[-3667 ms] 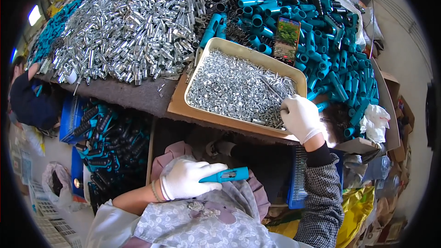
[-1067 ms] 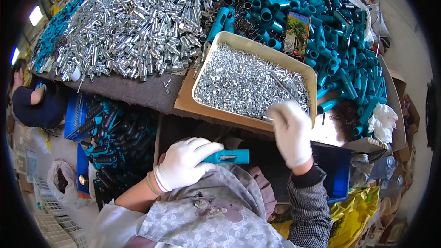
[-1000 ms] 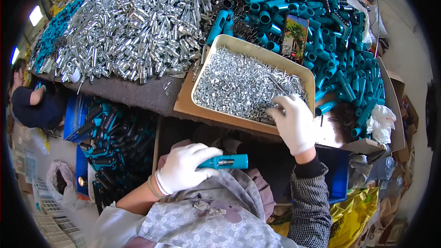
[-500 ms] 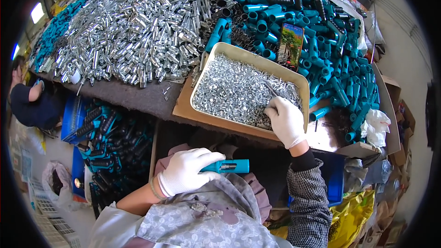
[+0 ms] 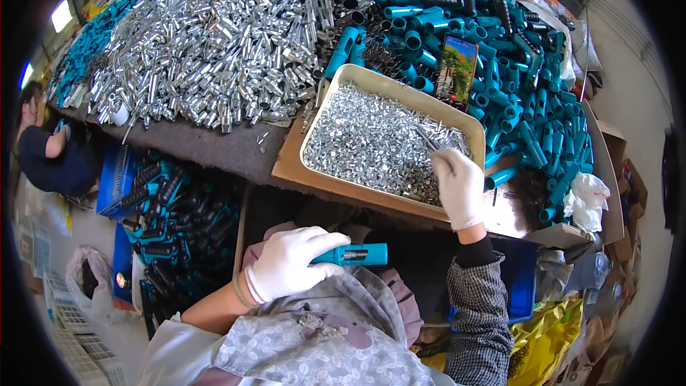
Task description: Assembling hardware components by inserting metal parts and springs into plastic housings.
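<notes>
In my gloved left hand [image 5: 293, 261], held in front of my lap, is a teal plastic tool handle [image 5: 364, 254] lying sideways. A slot in its side shows metal parts inside. My gloved right hand [image 5: 459, 189] is over the right side of a cream tray [image 5: 336, 86], its fingers closed on slim metal tweezers [image 5: 427, 137]. Their tip points down into the small silvery metal parts [image 5: 371, 136] that fill the tray; whether they grip a part is too small to tell.
Metal sleeves [image 5: 221, 64] are heaped left of the tray, teal handles [image 5: 529, 111] to the right. A phone [image 5: 456, 71] leans on the handles. Below the table, a blue crate [image 5: 114, 179] stands beside black-and-teal tools [image 5: 168, 229]. Another person [image 5: 53, 150] sits at far left.
My right hand has shifted slightly right with the tweezers, still over the tray's right side. My left hand and the teal tool handle stay almost where they were.
</notes>
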Motion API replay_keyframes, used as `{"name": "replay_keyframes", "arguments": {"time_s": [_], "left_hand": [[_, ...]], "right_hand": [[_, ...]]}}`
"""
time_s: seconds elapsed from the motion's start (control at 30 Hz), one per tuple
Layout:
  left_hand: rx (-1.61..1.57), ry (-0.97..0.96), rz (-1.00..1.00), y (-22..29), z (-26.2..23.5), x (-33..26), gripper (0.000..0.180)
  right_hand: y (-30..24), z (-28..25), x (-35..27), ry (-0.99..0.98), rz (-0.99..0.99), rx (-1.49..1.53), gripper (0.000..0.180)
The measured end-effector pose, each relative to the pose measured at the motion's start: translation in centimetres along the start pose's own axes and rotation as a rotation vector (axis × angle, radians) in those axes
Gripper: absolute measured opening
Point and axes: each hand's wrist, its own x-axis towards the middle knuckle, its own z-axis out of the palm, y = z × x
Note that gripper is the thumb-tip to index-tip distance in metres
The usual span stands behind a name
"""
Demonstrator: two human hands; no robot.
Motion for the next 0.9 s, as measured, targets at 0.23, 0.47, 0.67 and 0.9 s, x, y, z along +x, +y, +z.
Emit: {"name": "replay_keyframes", "arguments": {"time_s": [0.23, 0.47, 0.67, 0.9], "left_hand": [[0.034, -0.005, -0.011, -0.3, -0.6, 0.5, 0.045], [0.095, 0.022, 0.066, 0.0, -0.9, 1.2, 0.044], [0.214, -0.064, 0.091, 0.9, -1.3, 1.5, 0.056], [0.289, -0.076, 0.168, 1.2, -0.8, 1.8, 0.071]], "right_hand": [[-0.2, -0.6, 0.5, 0.019, 0.132, 0.210, 0.010], [0.0, -0.8, 0.3, 0.086, 0.108, 0.221, 0.012], [-6.8, -0.7, -4.2, -0.317, -0.191, 0.313, 0.003], [-7.6, 1.6, -7.6, -0.427, -0.444, 0.034, 0.011]]}}
